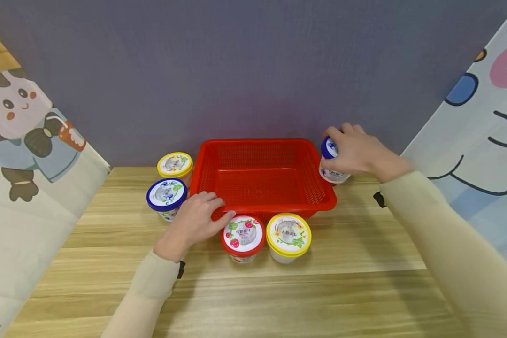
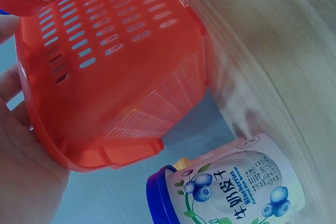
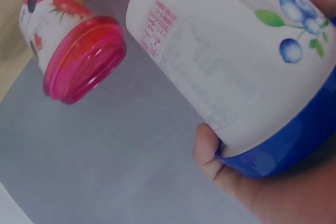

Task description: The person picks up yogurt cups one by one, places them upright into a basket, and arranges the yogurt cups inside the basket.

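Note:
My right hand [image 1: 357, 152] grips a blue-lidded blueberry milk-pudding cup [image 1: 334, 174] by its lid, beside the right wall of a red plastic basket [image 1: 255, 210]. Up close, the fingers wrap the blue lid and the cup's white printed side [image 3: 210, 61] shows. At the basket's front left corner my left hand [image 1: 196, 218] holds the rim, fingers over it and thumb outside. That thumb reaches the edge of a red-lidded strawberry cup [image 1: 242, 234]. Just left of the hand stands another blue-lidded blueberry cup [image 1: 167, 195].
A yellow-lidded cup [image 1: 288, 234] stands before the basket, and another yellow-lidded cup [image 1: 175, 164] at its back left. The right wrist view shows a pink-lidded cup [image 3: 71, 43] near the held one. A grey wall [image 1: 253, 70] rises behind; printed cloths [image 1: 25, 117] flank the wooden table [image 1: 279, 300].

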Demonstrator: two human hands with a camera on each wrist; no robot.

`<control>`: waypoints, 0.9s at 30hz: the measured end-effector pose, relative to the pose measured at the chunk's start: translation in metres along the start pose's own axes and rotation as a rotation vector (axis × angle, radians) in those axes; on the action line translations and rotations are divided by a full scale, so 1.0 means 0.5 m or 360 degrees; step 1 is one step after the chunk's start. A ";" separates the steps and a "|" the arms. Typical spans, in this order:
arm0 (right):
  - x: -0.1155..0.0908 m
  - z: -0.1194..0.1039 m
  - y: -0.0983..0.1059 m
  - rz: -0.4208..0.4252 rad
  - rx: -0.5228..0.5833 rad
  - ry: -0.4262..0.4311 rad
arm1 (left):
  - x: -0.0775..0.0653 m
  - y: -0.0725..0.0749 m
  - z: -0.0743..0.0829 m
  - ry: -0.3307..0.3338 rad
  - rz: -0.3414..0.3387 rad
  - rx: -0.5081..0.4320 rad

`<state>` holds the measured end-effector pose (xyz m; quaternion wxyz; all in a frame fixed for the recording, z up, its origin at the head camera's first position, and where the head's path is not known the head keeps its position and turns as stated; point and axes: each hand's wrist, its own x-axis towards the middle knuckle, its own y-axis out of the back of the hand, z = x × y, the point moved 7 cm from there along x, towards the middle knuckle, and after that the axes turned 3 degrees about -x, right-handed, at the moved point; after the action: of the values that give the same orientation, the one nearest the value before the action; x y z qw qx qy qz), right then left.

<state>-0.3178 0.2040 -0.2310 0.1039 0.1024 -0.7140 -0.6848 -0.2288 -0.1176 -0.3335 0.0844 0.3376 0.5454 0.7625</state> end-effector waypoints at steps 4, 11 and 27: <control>0.010 -0.022 -0.007 -0.0009 0.0012 0.0030 | 0.000 -0.001 0.000 0.0001 -0.0002 -0.0001; 0.025 -0.061 -0.025 -0.0004 0.0005 0.0108 | 0.000 -0.002 -0.001 -0.0001 0.0008 0.0003; 0.038 -0.121 -0.096 -0.0012 0.0030 0.0307 | 0.000 -0.002 -0.001 -0.0022 0.0030 0.0005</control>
<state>-0.3185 0.1385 -0.2764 0.1687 0.1716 -0.7067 -0.6654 -0.2295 -0.1175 -0.3344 0.0806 0.3481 0.5428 0.7600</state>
